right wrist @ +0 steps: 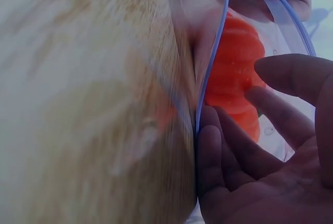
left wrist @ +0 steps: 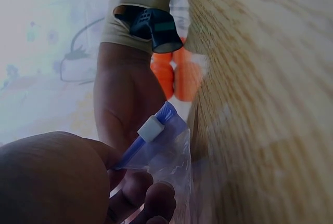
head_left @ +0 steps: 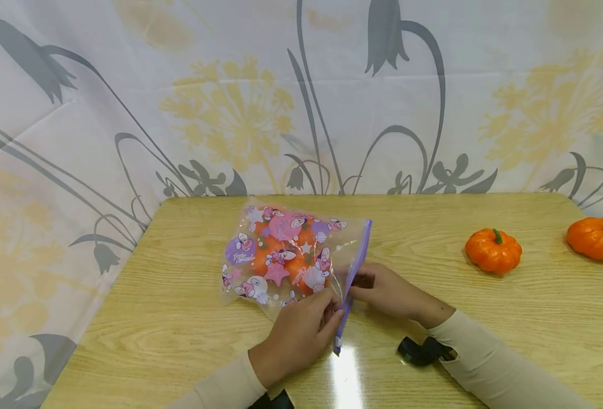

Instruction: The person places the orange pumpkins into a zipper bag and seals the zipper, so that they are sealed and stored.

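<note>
A clear zip bag (head_left: 242,278) with pink and purple cartoon prints lies on the wooden table, its purple zip edge facing right. Orange pumpkins (right wrist: 234,73) show through the plastic and through the parted mouth. My left hand (head_left: 300,330) pinches the near part of the mouth, close to the white zip slider (left wrist: 151,129). My right hand (head_left: 394,296) is at the mouth from the right, its fingers at the opening beside a pumpkin. In the right wrist view, thumb and fingers stand apart with nothing gripped between them. How many pumpkins the bag holds is hard to tell.
To the right on the table (head_left: 179,341) stand a small orange pumpkin (head_left: 493,251) with a green stem and a second one (head_left: 599,240), cut off by the view's edge. A flower-patterned curtain (head_left: 342,102) hangs behind the table's back edge.
</note>
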`<state>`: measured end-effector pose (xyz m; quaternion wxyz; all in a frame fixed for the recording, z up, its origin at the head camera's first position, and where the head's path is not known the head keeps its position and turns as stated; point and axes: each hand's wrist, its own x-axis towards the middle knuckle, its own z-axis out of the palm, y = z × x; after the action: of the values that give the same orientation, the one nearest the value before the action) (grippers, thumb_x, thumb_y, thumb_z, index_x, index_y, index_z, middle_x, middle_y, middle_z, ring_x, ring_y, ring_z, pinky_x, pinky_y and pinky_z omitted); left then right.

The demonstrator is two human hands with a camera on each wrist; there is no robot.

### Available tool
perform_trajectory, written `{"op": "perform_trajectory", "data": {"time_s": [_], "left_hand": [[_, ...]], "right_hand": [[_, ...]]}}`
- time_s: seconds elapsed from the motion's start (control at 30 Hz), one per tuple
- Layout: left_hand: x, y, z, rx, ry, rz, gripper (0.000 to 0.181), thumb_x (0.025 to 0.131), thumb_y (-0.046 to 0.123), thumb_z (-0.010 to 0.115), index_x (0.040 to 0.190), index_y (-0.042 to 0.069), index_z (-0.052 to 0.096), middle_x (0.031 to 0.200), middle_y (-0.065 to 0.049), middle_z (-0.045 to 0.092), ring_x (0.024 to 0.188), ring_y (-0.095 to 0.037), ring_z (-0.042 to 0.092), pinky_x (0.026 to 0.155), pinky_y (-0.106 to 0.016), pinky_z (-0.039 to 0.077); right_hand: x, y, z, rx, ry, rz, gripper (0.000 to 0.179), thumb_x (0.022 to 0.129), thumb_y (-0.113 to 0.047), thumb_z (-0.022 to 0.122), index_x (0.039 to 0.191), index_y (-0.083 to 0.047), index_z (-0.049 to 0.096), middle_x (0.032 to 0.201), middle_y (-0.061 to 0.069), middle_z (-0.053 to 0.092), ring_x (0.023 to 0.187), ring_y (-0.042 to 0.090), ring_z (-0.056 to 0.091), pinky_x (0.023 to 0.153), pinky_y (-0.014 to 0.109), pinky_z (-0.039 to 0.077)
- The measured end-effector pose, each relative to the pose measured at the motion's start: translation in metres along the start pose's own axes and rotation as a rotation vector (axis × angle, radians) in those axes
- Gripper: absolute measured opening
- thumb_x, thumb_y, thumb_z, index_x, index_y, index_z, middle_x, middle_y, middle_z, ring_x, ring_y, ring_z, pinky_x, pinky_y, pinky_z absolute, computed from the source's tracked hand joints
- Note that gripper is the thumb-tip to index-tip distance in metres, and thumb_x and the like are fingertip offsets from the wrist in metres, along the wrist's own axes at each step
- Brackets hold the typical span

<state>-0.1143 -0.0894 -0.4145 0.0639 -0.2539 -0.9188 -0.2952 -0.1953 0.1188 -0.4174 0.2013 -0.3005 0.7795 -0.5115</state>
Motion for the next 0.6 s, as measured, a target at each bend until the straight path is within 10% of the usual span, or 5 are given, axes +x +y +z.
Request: {"op": "perform_trajectory", "data": {"time_s": [0.6], "left_hand": [[0.0009, -0.0003, 0.0015, 0.008, -0.005, -0.024, 0.011, 0.098, 0.027, 0.063, 0.095, 0.018, 0.057, 0.071, 0.013, 0.049, 0.059, 0.001, 0.04, 0.053, -0.013, 0.034]], "right_hand": [[-0.002, -0.0003, -0.0008, -0.05, -0.016, 0.013, 0.034, 0.1, -0.016, 0.059, 0.132, -0.004, 0.062, 0.127, 0.014, 0.066, 0.118, 0.028, 0.063, 0.097, 0.024, 0.05]]}}
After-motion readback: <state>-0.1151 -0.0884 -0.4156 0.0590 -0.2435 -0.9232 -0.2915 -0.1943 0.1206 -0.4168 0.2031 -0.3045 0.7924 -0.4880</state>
